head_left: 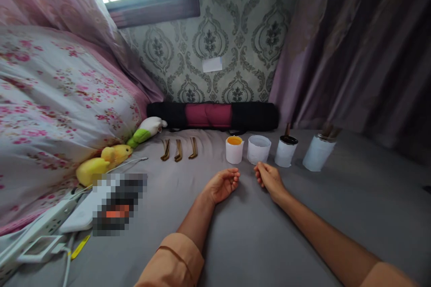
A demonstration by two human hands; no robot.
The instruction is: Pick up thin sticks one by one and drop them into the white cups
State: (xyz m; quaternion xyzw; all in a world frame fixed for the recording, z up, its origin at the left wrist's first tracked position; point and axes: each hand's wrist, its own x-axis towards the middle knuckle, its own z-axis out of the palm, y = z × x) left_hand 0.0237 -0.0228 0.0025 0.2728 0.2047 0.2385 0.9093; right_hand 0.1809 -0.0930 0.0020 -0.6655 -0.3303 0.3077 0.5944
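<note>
My left hand rests on the grey sheet, fingers loosely curled, holding nothing. My right hand lies beside it, fingers curled too and empty. Just beyond them stands a row of white cups: one with orange content, an empty-looking one, one with a dark top and a stick, and a taller one with sticks. Three bent brown sticks lie to the left of the cups.
A floral duvet rises at left with a yellow plush toy and a green-white one. A power strip and cables lie at lower left. A black-and-maroon roll lies against the wall.
</note>
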